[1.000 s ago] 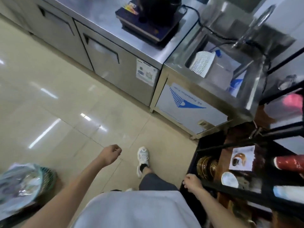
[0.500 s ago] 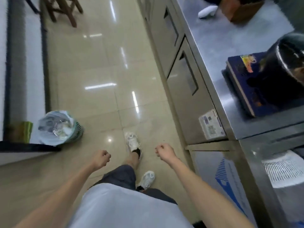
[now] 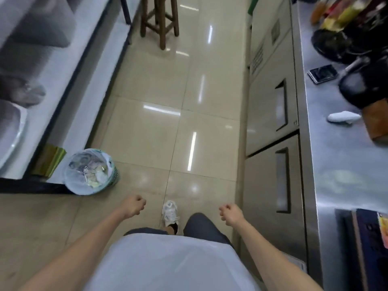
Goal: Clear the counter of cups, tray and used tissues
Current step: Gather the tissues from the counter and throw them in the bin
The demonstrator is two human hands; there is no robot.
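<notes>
On the far left stands a white counter [image 3: 69, 66] with a blurred pale dish [image 3: 10, 131] at its near end; no cup or tray can be made out for certain there. On the floor against that counter's corner sits a waste bin [image 3: 89, 172] with a clear liner, already holding crumpled scraps. The step in hand looks like walking down the aisle to fetch the next item. To do it well, the person should keep to the middle of the tiled floor [image 3: 172, 122], clear of the bin on one side and the cabinet doors on the other, and settle early on what to pick up.

The left hand [image 3: 134, 206] hangs in front of the body with its fingers curled into a loose fist, holding and touching nothing. A white shoe [image 3: 170, 213] steps forward between the two hands. The right hand [image 3: 231, 213] is likewise curled, empty and in free air.

On the right runs a steel counter [image 3: 336, 175]. A crumpled white tissue [image 3: 344, 117] lies on it, just beside a brown wooden block [image 3: 375, 120], with a phone [image 3: 322, 73] further along. That tissue is probably the nearest thing left to clear; the right hand is the natural one for it, and the bin lies across the aisle.
</notes>
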